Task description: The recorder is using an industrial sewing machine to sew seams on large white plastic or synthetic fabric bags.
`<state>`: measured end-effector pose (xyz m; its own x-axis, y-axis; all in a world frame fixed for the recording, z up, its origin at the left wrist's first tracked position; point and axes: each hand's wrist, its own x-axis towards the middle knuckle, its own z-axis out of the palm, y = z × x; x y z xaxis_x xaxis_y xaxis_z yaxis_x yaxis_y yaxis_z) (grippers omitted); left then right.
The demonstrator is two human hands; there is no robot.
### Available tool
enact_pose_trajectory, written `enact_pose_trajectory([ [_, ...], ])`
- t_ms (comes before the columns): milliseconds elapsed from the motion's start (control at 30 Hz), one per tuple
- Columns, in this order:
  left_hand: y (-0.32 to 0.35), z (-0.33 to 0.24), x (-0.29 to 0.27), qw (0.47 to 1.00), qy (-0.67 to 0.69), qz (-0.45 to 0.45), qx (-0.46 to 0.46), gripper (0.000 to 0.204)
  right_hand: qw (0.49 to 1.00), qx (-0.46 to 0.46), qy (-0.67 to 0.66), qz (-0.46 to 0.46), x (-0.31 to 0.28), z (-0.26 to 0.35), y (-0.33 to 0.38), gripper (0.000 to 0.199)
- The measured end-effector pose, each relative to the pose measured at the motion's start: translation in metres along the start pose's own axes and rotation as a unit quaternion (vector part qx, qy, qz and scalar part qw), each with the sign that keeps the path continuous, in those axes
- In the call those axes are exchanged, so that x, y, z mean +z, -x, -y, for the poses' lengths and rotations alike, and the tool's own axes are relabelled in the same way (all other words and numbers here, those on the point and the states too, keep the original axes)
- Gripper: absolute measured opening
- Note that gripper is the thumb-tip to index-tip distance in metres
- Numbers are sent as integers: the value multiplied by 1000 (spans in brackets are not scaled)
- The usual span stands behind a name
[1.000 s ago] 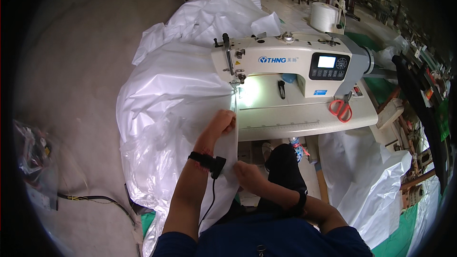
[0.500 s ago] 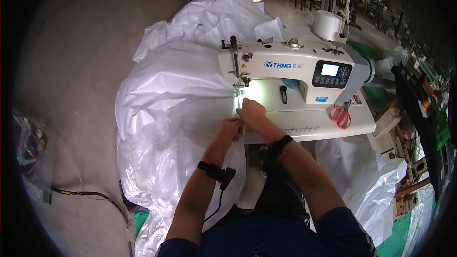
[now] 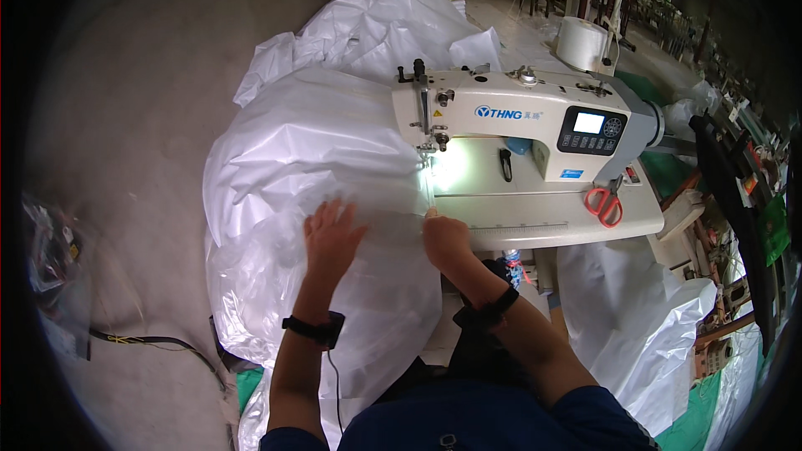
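A large white plastic sheet (image 3: 301,134) lies bunched over the left of the sewing machine (image 3: 501,104), its right edge running under the lit needle area. My left hand (image 3: 332,238) rests on the sheet with its fingers spread, slightly blurred. Just in front of the needle, my right hand (image 3: 445,238) is closed on the sheet's edge, thumb side up. Under the machine's arm, small black thread snips (image 3: 505,164) lie on the bed. Scissors with red handles (image 3: 605,203) lie at the right end of the machine table (image 3: 576,225).
A white thread cone (image 3: 581,43) stands behind the machine. More white sheeting (image 3: 631,317) hangs below the table on the right. A black cable (image 3: 159,339) runs over the floor at left, near a clear bag (image 3: 58,259) of items. Cluttered shelving lines the far right.
My left hand has left the seam edge and moved left onto the sheet, fingers now spread. My right hand has come slightly nearer to me, still at the edge.
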<state>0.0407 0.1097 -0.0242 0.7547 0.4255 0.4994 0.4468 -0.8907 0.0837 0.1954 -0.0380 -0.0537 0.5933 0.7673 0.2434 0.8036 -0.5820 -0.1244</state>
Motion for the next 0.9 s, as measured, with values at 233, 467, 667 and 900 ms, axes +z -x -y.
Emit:
enact_pose_trajectory([
  [233,6,70,10,996,-56,56,-39,48,999,3,-34,40,2,-2,-12,28],
  [467,-33,94,37,988,9,130,-79,43,999,15,-27,22,14,-7,-49,39],
  [667,-70,104,55,985,11,146,-92,43,997,26,-51,45,20,-11,-78,35],
  [900,-83,101,58,981,23,150,-121,43,992,77,-82,59,18,-10,-79,32],
])
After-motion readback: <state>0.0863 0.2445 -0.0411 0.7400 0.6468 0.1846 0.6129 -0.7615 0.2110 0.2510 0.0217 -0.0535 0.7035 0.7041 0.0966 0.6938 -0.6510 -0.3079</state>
